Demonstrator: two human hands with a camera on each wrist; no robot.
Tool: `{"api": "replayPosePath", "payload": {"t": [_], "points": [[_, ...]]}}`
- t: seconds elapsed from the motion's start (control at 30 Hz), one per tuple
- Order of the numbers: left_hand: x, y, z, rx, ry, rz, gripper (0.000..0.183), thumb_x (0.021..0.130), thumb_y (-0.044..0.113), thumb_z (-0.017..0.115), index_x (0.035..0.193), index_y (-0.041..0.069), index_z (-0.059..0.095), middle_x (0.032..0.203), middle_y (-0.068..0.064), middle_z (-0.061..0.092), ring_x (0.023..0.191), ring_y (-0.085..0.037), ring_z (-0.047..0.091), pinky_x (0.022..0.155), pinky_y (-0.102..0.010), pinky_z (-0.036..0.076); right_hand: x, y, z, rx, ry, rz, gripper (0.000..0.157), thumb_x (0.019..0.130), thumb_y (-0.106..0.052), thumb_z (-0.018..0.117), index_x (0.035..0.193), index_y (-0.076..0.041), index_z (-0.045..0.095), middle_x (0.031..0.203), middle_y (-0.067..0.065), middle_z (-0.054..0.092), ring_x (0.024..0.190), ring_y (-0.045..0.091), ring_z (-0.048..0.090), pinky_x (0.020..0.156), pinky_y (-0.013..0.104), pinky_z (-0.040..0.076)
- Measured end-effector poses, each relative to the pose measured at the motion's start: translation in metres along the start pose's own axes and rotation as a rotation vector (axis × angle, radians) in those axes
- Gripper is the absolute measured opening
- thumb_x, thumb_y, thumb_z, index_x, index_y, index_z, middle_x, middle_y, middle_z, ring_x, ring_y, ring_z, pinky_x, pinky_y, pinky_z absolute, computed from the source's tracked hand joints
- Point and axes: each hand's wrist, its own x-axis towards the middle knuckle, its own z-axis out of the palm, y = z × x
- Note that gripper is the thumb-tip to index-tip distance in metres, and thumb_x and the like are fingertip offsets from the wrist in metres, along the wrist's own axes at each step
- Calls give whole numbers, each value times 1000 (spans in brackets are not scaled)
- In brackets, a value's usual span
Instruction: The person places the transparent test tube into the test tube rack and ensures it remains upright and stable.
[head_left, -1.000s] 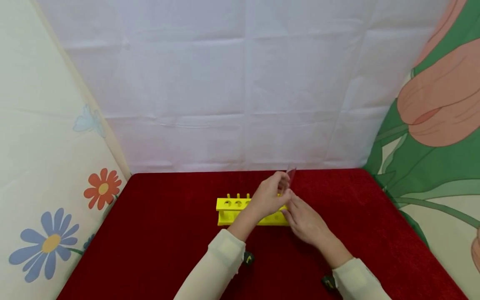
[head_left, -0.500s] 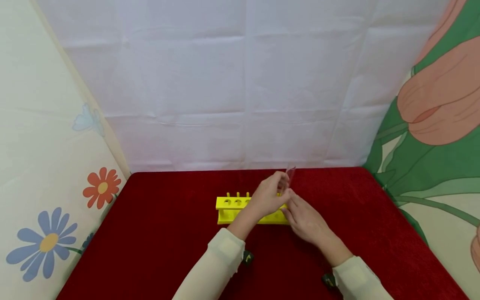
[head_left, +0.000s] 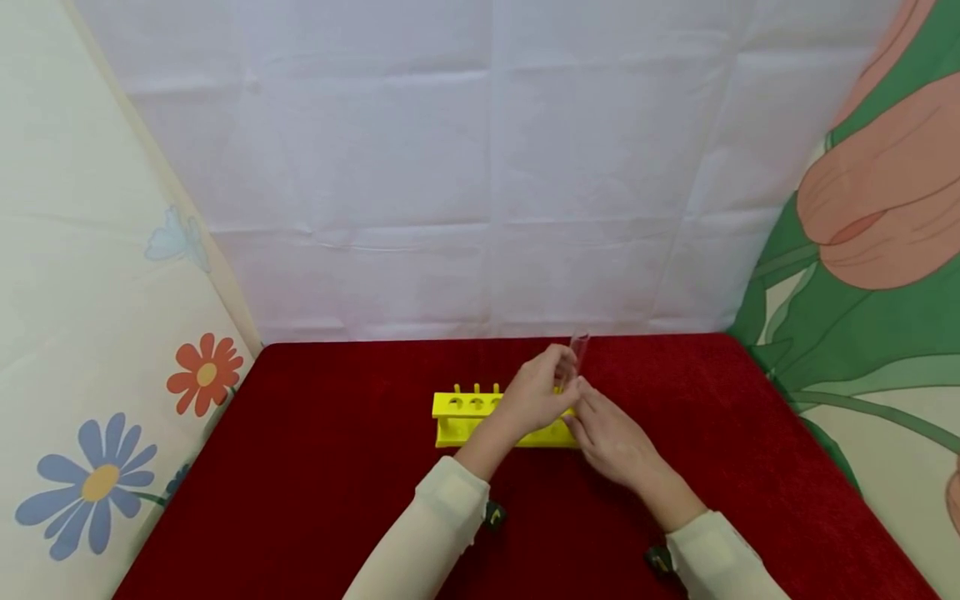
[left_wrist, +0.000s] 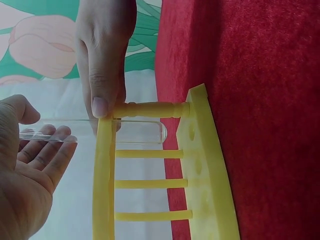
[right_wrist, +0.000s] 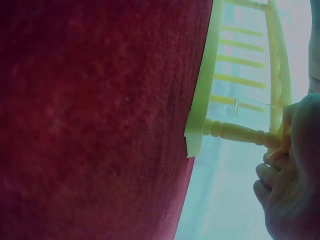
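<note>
A yellow test tube rack point(head_left: 487, 412) stands on the table. My left hand point(head_left: 536, 383) holds a clear test tube point(head_left: 581, 343) near its upper end, thumb on one side and fingers on the other. In the left wrist view the test tube point(left_wrist: 142, 132) passes through the end hole of the top plate point(left_wrist: 103, 170). Its rounded bottom hangs between the two plates, short of the base plate point(left_wrist: 214, 160). My right hand point(head_left: 611, 437) grips the right end of the top plate, with the thumb point(left_wrist: 100, 106) pressed on it. The right wrist view shows these fingers point(right_wrist: 270, 177) at the rack's corner.
Red velvety cloth point(head_left: 337, 500) covers the table. Several upright yellow pegs point(head_left: 476, 388) line the rack's rear side. A white cloth backdrop point(head_left: 375, 167) hangs behind, with flower-printed panels point(head_left: 885, 192) at the sides. Dark wrist devices point(head_left: 495, 515) sit below both cuffs.
The upper end of the test tube has shifted slightly left and down. Both hands have kept nearly the same position, and the rack has stayed in place.
</note>
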Motion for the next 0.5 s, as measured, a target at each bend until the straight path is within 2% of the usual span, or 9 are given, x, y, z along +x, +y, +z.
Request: {"api": "replayPosePath", "payload": {"t": [0.3, 0.5], "points": [[-1, -3, 1, 33, 4, 7, 29, 97, 18, 64, 124, 13, 55, 114, 2, 65, 100, -6, 59, 88, -21, 52, 1, 0, 1, -6, -8, 5, 51, 105, -18, 52, 148, 8, 42, 151, 29, 43, 141, 43, 41, 114, 54, 36], [-2, -5, 3, 19, -8, -3, 28, 97, 19, 64, 123, 14, 55, 113, 3, 65, 98, -6, 58, 86, -21, 52, 0, 0, 1, -2, -15, 13, 51, 105, -17, 52, 147, 9, 42, 151, 30, 42, 141, 44, 41, 113, 55, 36]]}}
